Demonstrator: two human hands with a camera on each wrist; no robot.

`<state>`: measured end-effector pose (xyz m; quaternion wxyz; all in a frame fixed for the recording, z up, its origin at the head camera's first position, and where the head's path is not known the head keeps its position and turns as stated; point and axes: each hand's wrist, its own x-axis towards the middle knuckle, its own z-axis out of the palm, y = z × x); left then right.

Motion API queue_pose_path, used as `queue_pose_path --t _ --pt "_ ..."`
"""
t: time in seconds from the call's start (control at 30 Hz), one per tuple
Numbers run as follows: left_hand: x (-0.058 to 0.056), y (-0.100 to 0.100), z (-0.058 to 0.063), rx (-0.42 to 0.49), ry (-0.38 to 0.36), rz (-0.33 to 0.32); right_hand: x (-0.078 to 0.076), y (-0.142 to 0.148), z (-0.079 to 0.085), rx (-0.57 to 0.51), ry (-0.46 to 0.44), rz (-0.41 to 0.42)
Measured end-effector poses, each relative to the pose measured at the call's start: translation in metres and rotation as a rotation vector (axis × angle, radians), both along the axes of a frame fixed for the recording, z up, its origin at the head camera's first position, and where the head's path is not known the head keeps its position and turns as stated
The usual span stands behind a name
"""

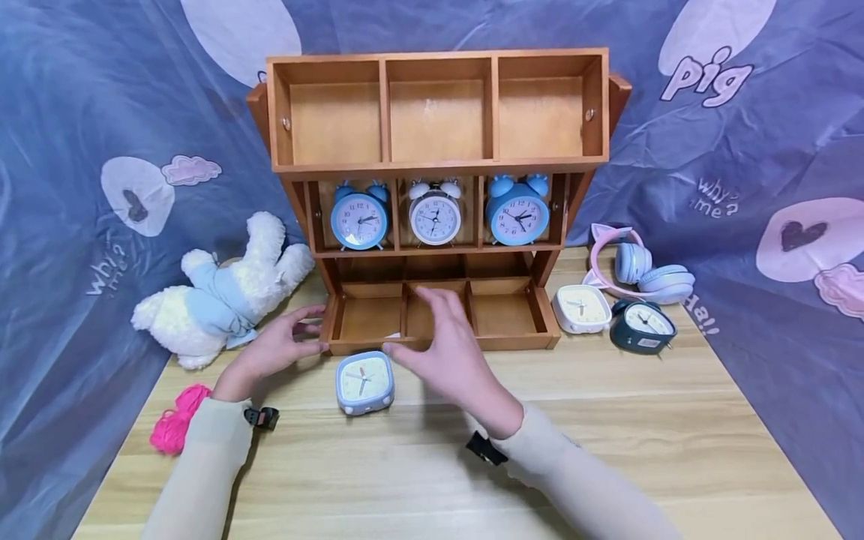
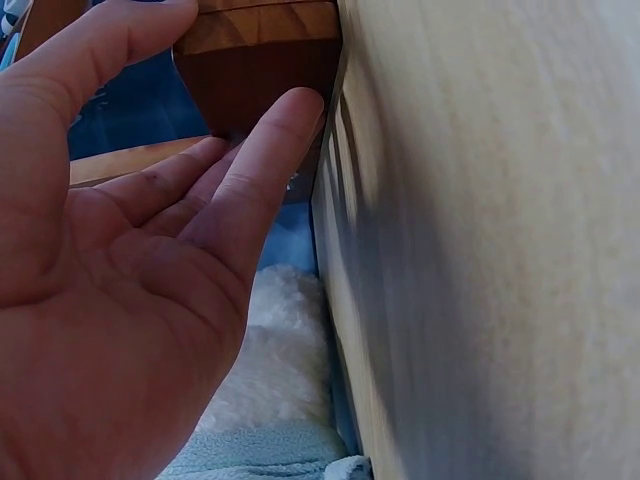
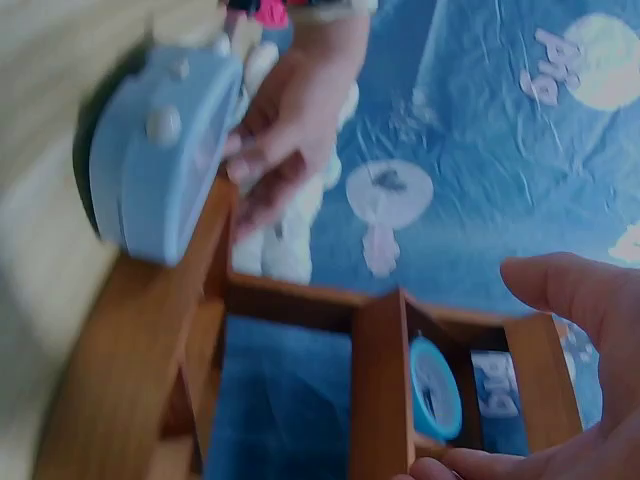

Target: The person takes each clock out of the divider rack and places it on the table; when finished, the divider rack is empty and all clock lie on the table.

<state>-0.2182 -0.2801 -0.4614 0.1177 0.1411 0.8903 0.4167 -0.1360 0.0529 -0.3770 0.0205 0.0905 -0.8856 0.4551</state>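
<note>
A wooden three-tier shelf (image 1: 439, 166) stands on the table. My left hand (image 1: 273, 349) is at the left end of its lowest tier (image 1: 502, 343); in the left wrist view, straight fingers and thumb lie right at the wooden corner (image 2: 262, 60). Over the front of that tier hovers my right hand (image 1: 455, 356), thumb and fingers spread, nothing between them. Just in front of the shelf is a square light-blue alarm clock (image 1: 365, 381), near the right thumb. The middle tier holds a blue twin-bell clock (image 1: 360, 221), a white one (image 1: 435, 220) and another blue one (image 1: 518, 217).
To the right are a white square clock (image 1: 582, 309), a dark green clock (image 1: 643, 328) and cat-ear headphones (image 1: 664, 283). At left lie a white plush toy (image 1: 223, 296) in a light-blue garment and pink yarn (image 1: 178, 420). A printed blue cloth (image 1: 776, 172) hangs behind.
</note>
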Motion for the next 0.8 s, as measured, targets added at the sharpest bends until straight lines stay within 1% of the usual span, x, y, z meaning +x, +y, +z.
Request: queue_pose_path --t 0.2,0.37,0.47,0.67,0.8 --pt "0.001 0.001 0.0 0.001 -0.009 0.009 -0.011 0.028 0.012 -0.056 0.045 -0.086" --pt "0.001 0.002 0.001 0.007 -0.012 0.008 -0.018 0.046 0.023 -0.074 0.093 -0.143" --pt "0.0 0.001 0.001 0.008 -0.013 0.008 -0.023 0.054 0.027 -0.072 0.157 -0.181" --pt "-0.001 0.001 0.002 0.011 -0.012 0.007 -0.033 0.065 0.03 -0.071 0.323 -0.265" --pt "0.0 0.001 0.001 0.008 -0.012 0.008 -0.043 0.073 0.032 -0.079 0.4 -0.317"
